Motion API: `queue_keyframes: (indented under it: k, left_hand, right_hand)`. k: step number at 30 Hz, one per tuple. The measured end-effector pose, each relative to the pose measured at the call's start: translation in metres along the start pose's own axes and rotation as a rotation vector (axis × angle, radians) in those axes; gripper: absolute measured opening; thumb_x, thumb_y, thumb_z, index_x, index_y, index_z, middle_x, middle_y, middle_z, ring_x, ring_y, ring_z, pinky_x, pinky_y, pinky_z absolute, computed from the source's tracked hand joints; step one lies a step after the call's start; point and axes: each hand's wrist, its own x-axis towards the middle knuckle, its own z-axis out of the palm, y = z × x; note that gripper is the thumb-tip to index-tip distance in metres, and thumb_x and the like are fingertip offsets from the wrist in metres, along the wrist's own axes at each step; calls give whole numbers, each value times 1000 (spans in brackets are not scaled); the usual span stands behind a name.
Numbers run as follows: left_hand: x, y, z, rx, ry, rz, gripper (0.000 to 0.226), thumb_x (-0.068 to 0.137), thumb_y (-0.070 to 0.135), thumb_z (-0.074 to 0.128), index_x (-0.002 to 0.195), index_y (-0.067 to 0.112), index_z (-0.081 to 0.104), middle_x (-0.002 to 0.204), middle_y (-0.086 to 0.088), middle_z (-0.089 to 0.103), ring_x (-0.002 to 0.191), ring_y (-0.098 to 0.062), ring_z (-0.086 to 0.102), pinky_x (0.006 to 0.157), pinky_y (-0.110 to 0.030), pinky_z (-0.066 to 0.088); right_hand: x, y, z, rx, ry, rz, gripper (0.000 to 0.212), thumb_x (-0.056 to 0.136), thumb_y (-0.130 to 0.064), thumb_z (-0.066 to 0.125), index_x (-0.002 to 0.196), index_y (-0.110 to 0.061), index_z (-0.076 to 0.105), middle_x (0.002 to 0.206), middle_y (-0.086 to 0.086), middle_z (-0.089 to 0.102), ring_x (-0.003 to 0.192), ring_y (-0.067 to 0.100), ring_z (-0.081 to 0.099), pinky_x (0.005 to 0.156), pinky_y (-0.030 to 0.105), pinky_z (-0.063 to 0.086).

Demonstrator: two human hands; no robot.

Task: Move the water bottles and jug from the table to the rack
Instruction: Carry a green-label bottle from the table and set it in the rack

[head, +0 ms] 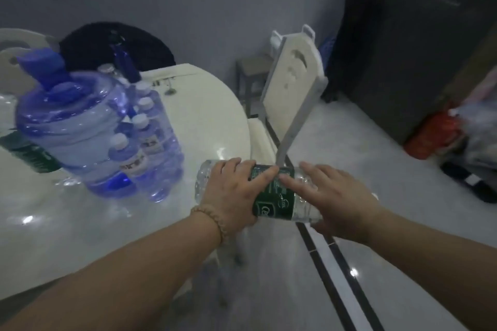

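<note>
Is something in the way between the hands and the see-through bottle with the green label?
No, nothing. The left hand and the right hand both hold the clear plastic bottle with the green label. The rack is not in view.

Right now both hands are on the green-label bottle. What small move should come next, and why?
Probably turn toward the rack, which is not in view, keeping both hands on. The left hand and right hand hold the green-label bottle on its side, mostly past the table edge, above the floor. The jug and small bottles wait on the table.
</note>
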Motion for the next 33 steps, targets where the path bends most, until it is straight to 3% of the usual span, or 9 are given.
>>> queue_keyframes:
  k: [6,12,16,21,27,33]
  left_hand:
    - [108,117,-9,-34,85,81,88,60,57,70,136,34,32,118,-11,56,104,-32,50,90,-47,38]
    - [203,158,-11,30,86,161,96,61,61,71,139,38,21,128,-10,48,115,-32,44,97,-49,34]
    - [271,167,1,51,67,210,99,60,55,73,139,38,17,129,-10,47,114,-31,43,98,-47,35]
    - [376,170,38,49,35,241,101,61,54,73,140,39,12,132,-11,44,117,-32,41,99,-47,32]
    - [531,151,74,38,-15,336,97,66,52,71,139,39,8,135,-11,41,119,-32,38,102,-49,29]
    - [664,115,96,95,-38,394,93,70,51,69,140,39,9,137,-8,37,123,-30,34,105,-49,28]
  right_hand:
    - [-83,130,-10,-67,19,112,124,54,-48,84,150,-34,7,141,21,39,117,42,49,89,51,47]
    - [-99,217,-15,-41,4,225,120,54,-47,85,149,-34,12,141,20,43,115,41,51,85,50,49]
    - [-84,273,-4,-45,-29,259,118,61,-46,81,148,-35,2,144,18,38,120,39,47,90,48,48]
    - [-44,366,20,-51,-85,298,116,60,-46,80,148,-36,4,143,16,39,119,36,47,89,45,49]
    - [27,484,51,3,-91,364,118,70,-52,70,140,-44,-25,153,10,22,131,32,34,99,42,42]
    - [114,580,64,37,-93,413,109,68,-51,67,147,-40,-8,150,11,29,125,32,40,92,41,46]
